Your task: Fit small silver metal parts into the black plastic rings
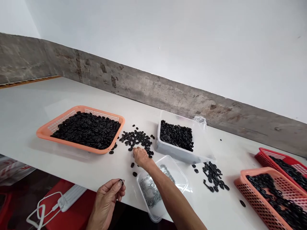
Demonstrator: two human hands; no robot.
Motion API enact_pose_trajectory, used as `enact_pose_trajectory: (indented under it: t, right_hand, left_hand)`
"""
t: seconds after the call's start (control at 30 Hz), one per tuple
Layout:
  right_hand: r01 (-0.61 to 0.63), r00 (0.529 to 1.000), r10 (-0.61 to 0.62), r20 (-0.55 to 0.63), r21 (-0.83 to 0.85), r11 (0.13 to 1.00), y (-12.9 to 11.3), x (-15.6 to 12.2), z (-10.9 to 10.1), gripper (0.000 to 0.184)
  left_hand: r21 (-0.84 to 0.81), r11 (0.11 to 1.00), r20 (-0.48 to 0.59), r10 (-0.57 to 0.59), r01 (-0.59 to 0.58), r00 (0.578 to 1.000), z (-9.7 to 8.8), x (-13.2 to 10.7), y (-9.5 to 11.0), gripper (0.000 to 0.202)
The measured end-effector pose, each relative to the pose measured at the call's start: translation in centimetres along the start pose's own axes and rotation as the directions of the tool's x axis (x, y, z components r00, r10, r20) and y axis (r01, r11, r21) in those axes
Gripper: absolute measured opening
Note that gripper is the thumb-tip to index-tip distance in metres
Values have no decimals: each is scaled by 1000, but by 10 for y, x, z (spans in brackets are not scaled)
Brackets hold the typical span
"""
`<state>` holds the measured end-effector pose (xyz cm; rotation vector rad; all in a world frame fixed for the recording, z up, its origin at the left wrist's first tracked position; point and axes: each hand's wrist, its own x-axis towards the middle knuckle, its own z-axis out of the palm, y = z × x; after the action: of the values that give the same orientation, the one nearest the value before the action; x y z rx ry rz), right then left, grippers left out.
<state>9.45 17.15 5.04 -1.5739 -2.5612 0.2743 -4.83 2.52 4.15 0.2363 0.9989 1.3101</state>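
My left hand [107, 199] is near the table's front edge. Its thumb and fingers pinch a small black oval piece [122, 182], with a thin metallic bit at its top that is too small to name. Farther forward, my right hand [142, 157] reaches down at the near edge of a loose pile of black oval pieces [139, 138]. Its fingers are curled together, and whatever is between them is hidden. Under my right forearm stands a clear plastic tub [183, 184] holding many small silvery metal parts [150, 191].
An orange basket [72, 147] full of black pieces stands left. A clear bin [176, 156] of black pieces is beyond the tub. To the right lie linked-looking black pieces [213, 175], an orange basket [257, 198] and a red basket [263, 156]. A white power strip [72, 196] sits below the table edge.
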Motion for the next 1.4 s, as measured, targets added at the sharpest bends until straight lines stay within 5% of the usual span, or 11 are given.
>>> enact_pose_trajectory:
  t: [0.17,0.33,0.37,0.43,0.5,0.73,0.8,0.97,1.07,1.17,1.4]
  right_hand:
    - [22,998,-54,43,548,836,-12,-8,-35,18]
    - [55,998,-48,-35,848,527,-25,-83,-60,38]
    - [50,999,-20,-46,897,439,-28,-100,-59,40]
    - [35,998,51,-41,994,107,-31,-130,-54,36]
    - [56,994,98,-51,997,-52,-33,-153,-49,31]
    - [137,954,209,-216,932,336,-30,-191,-56,22]
    - [116,967,192,-169,958,262,-27,-196,-56,23]
    - [88,978,203,-38,965,-247,-22,-200,-36,27]
    - [123,966,259,-20,913,-388,-24,-200,-27,28]
    - [137,959,284,-16,900,-413,-27,-202,-25,28]
    - [195,951,281,-131,957,-213,-31,-207,-31,26]
  left_hand:
    - [-12,999,12,42,-42,999,9,-10,4,20]
    - [-12,999,28,52,-52,998,31,-37,12,22]
    - [-3,998,29,55,-55,998,36,-43,11,23]
    - [27,997,24,68,-69,997,46,-52,7,25]
    - [64,994,26,86,-88,996,54,-59,0,24]
    - [143,988,89,43,-56,995,64,-68,-14,21]
    - [185,983,109,-15,-5,994,65,-68,-13,20]
    - [297,955,159,-55,5,986,70,-70,-13,20]
    - [356,935,169,-67,2,983,73,-72,-16,19]
    - [388,922,165,-92,21,982,74,-74,-17,20]
    - [388,921,156,-112,43,981,76,-76,-14,17]
